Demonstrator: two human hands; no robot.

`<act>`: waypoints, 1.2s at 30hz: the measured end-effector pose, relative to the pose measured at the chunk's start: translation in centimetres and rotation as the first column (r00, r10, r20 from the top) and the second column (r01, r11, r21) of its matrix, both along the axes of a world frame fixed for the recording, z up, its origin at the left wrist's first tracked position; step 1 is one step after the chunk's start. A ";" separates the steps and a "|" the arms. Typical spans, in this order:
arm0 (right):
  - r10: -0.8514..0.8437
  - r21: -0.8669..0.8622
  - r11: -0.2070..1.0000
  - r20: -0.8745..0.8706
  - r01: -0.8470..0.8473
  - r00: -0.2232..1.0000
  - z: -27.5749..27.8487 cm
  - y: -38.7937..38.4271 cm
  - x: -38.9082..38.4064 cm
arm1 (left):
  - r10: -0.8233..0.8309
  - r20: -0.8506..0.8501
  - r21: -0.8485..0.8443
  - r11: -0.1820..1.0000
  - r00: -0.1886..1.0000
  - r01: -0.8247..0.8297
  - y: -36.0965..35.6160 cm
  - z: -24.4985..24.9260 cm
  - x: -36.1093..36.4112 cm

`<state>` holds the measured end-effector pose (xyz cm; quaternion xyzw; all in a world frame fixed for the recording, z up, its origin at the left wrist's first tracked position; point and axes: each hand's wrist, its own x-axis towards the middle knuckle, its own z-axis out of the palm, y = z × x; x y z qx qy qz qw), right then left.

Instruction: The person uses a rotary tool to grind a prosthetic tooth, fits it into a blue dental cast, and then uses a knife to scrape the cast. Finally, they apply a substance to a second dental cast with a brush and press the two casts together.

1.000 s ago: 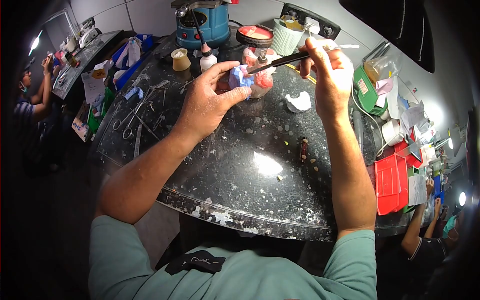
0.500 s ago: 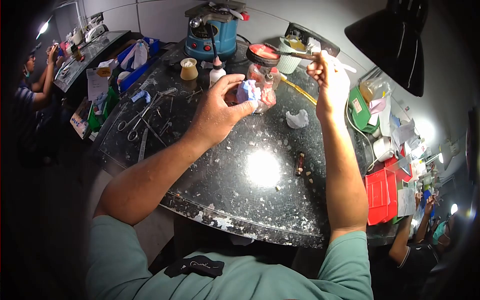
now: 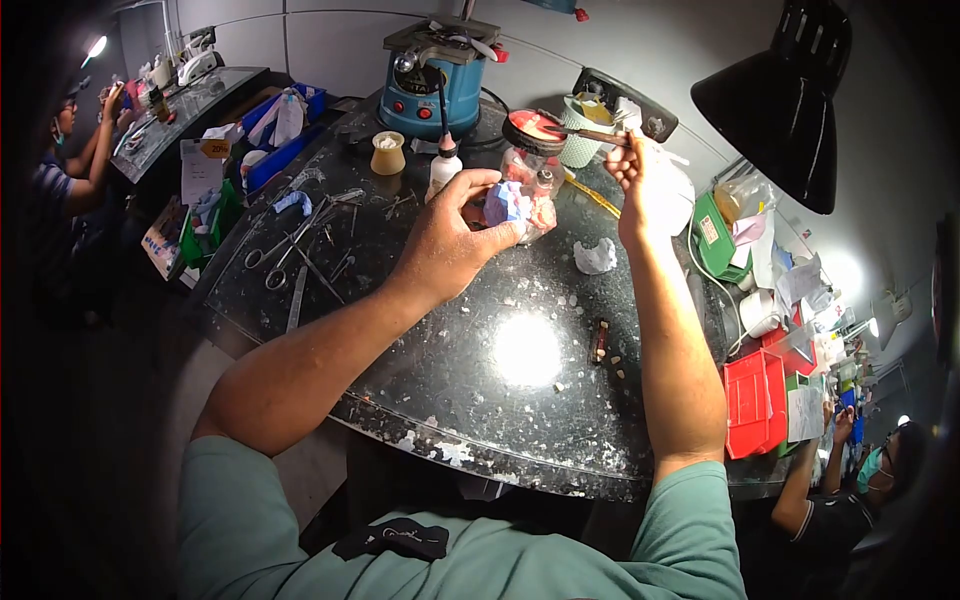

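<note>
The left hand (image 3: pixel 452 240) is curled, thumb against fingers, pinching one blue block (image 3: pixel 507 203) above the worktop (image 3: pixel 460 350); the right hand (image 3: pixel 648 185) is closed around one dark spatula (image 3: pixel 590 134), its tip over the single red-filled dish (image 3: pixel 535 130), though contact with the red is unclear. The block and left fingers stand in front of the one clear jar (image 3: pixel 541 213), hiding part of it, and the left hand also covers the foot of the one white bottle (image 3: pixel 444 173). Left of the bottle is one cream cup (image 3: pixel 388 156), with one blue machine (image 3: pixel 435 95) behind; one pale basket (image 3: pixel 579 148) is beside the dish. One white cast (image 3: pixel 595 257) lies nearer the right forearm, with at least three small pale bits (image 3: pixel 617 359) below it. One pair of scissors (image 3: pixel 276 268) lies left. One black lamp (image 3: pixel 775 105) hangs at right, and two other people (image 3: pixel 80 165) are visible, well apart.
</note>
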<state>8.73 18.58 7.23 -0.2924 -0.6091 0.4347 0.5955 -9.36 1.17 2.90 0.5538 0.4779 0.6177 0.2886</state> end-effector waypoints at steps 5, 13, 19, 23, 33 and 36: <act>0.009 0.027 1.000 0.032 -0.010 0.999 0.0 0.1 0.4 | -0.020 0.026 -0.016 1.000 0.999 0.020 -0.1 0.3 0.0; -0.009 0.094 0.996 0.064 0.003 0.998 -0.4 0.0 0.0 | -0.026 0.015 -0.039 0.999 1.000 0.026 -0.2 0.4 0.1; 0.058 0.020 0.998 -0.046 -0.057 0.997 -0.6 0.0 0.2 | -0.028 0.015 -0.024 0.999 0.999 0.028 0.0 0.1 0.1; 0.053 0.008 0.999 -0.010 -0.053 0.999 -0.7 -0.1 0.0 | -0.037 0.021 -0.024 0.999 0.999 0.037 -0.1 0.3 0.1; 0.027 0.076 0.997 0.019 -0.028 0.999 -0.6 -0.3 -0.2 | -0.022 -0.029 -0.040 0.999 0.999 0.021 -0.2 0.4 0.0; 0.036 0.072 0.997 0.015 -0.037 0.999 -0.6 -0.2 0.0 | -0.020 -0.025 -0.050 0.999 0.999 0.019 -0.3 0.5 0.1</act>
